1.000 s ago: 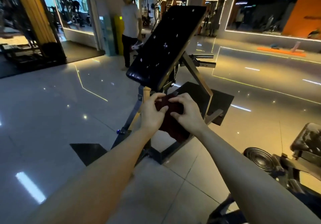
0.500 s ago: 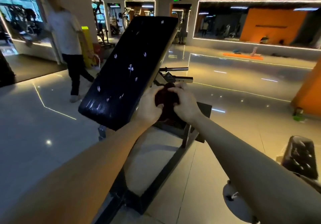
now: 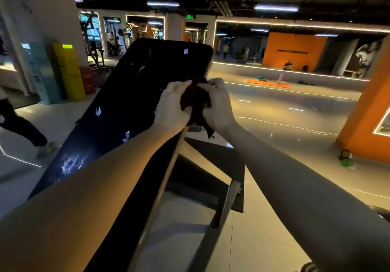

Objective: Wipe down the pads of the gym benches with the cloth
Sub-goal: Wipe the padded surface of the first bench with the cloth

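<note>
At far left a person's dark-trousered leg [image 3: 20, 124] strides over the glossy floor. The tilted black padded bench pad [image 3: 126, 103] fills the middle. At its right edge, the left hand [image 3: 172, 105] and right hand [image 3: 217, 105] grip a bunched dark-red cloth [image 3: 195, 101] between them.

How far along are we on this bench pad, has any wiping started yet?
Done: nothing visibly wiped; the black bench pad shows pale scuffs and marks along its length. In hand: the left hand and right hand both grip the dark red cloth, bunched between them at the pad's right edge, not spread on it. Left: wiping this pad. No other bench is in view.
</note>
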`<state>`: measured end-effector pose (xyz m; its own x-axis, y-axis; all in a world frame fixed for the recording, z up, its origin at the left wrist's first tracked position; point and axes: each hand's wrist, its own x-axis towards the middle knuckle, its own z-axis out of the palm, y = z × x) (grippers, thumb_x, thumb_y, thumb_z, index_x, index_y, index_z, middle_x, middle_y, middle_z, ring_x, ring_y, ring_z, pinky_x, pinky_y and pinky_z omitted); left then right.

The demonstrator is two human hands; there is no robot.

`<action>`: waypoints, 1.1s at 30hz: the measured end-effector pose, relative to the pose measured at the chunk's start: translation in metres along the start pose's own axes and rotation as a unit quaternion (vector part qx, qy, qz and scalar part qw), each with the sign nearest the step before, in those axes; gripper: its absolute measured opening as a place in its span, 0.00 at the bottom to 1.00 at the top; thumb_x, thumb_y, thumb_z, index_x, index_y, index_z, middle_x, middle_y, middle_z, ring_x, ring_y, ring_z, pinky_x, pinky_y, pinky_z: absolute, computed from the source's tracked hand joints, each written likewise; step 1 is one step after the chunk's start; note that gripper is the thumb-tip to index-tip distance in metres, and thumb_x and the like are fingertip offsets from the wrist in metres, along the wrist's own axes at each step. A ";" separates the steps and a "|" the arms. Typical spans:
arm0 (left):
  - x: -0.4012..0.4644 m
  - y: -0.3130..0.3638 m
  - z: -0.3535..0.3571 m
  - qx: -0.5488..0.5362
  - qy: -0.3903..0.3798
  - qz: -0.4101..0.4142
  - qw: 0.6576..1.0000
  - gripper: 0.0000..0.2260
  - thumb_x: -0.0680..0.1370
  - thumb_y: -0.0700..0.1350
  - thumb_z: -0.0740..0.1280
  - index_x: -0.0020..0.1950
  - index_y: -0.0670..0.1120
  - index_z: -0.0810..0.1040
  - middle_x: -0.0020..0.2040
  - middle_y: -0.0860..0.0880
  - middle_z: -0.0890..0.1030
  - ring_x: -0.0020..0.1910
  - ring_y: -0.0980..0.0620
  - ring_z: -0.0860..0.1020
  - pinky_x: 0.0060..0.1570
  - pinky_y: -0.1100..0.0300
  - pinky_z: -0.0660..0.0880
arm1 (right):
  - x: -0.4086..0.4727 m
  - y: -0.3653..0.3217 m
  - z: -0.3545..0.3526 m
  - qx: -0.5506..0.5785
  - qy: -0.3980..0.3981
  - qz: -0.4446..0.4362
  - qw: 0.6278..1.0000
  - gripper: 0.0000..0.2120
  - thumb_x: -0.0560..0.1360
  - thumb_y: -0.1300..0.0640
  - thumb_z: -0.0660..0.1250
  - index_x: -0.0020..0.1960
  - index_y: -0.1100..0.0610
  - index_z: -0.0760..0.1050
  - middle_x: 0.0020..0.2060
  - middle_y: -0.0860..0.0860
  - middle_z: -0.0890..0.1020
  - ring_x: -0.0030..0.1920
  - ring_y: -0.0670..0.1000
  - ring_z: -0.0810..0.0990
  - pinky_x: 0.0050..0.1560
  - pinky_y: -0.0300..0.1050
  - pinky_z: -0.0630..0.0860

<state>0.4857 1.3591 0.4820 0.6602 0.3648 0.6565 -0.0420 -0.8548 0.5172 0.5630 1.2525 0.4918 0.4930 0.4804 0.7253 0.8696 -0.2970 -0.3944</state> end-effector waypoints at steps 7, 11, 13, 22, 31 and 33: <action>0.084 -0.031 0.028 0.085 0.017 -0.038 0.996 0.28 0.77 0.40 0.67 0.75 0.45 0.63 0.70 0.45 0.68 0.68 0.48 0.68 0.63 0.64 0.62 | 0.082 0.064 0.042 -0.151 -0.009 -0.044 0.988 0.18 0.80 0.50 0.60 0.67 0.56 0.75 0.76 0.53 0.61 0.76 0.58 0.54 0.74 0.62 0.55; 0.115 -0.045 0.036 0.105 0.023 -0.044 0.993 0.23 0.78 0.44 0.66 0.72 0.43 0.69 0.67 0.43 0.73 0.65 0.46 0.72 0.64 0.56 0.68 | 0.112 0.094 0.055 -0.214 -0.032 -0.109 0.970 0.23 0.82 0.46 0.53 0.73 0.53 0.67 0.77 0.49 0.59 0.78 0.52 0.44 0.75 0.59 0.39; 0.126 -0.049 0.037 0.113 0.017 -0.029 0.993 0.23 0.78 0.48 0.66 0.72 0.44 0.69 0.67 0.45 0.73 0.65 0.48 0.71 0.65 0.56 0.67 | 0.149 0.102 0.052 -0.232 -0.023 -0.100 0.967 0.21 0.82 0.50 0.54 0.73 0.54 0.67 0.77 0.50 0.61 0.78 0.52 0.47 0.75 0.57 0.40; 0.143 -0.083 0.022 0.143 -0.036 0.013 0.989 0.28 0.76 0.55 0.68 0.73 0.45 0.69 0.72 0.48 0.70 0.70 0.49 0.68 0.70 0.54 0.63 | 0.144 0.093 0.050 -0.163 -0.008 -0.130 0.978 0.17 0.79 0.61 0.59 0.66 0.60 0.74 0.68 0.56 0.74 0.71 0.54 0.68 0.72 0.48 0.61; 0.138 -0.109 -0.003 0.162 -0.097 0.009 0.982 0.35 0.74 0.61 0.67 0.76 0.48 0.64 0.76 0.49 0.64 0.74 0.48 0.62 0.72 0.54 0.57 | 0.160 0.073 0.063 -0.359 -0.092 -0.098 0.924 0.25 0.82 0.43 0.50 0.77 0.49 0.60 0.76 0.57 0.61 0.77 0.57 0.56 0.76 0.53 0.50; 0.134 -0.114 -0.007 0.155 -0.108 0.008 0.982 0.36 0.73 0.62 0.67 0.76 0.49 0.63 0.77 0.50 0.62 0.75 0.48 0.60 0.73 0.53 0.54 | 0.153 0.079 0.055 -0.343 -0.072 -0.100 0.931 0.23 0.83 0.46 0.51 0.76 0.51 0.61 0.76 0.57 0.61 0.77 0.56 0.56 0.76 0.51 0.51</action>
<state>0.5739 1.5082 0.5152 0.8059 0.2928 0.5145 0.1553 -0.9432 0.2936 0.7088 1.3478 0.5410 0.3638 0.6740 0.6429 0.7476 -0.6230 0.2301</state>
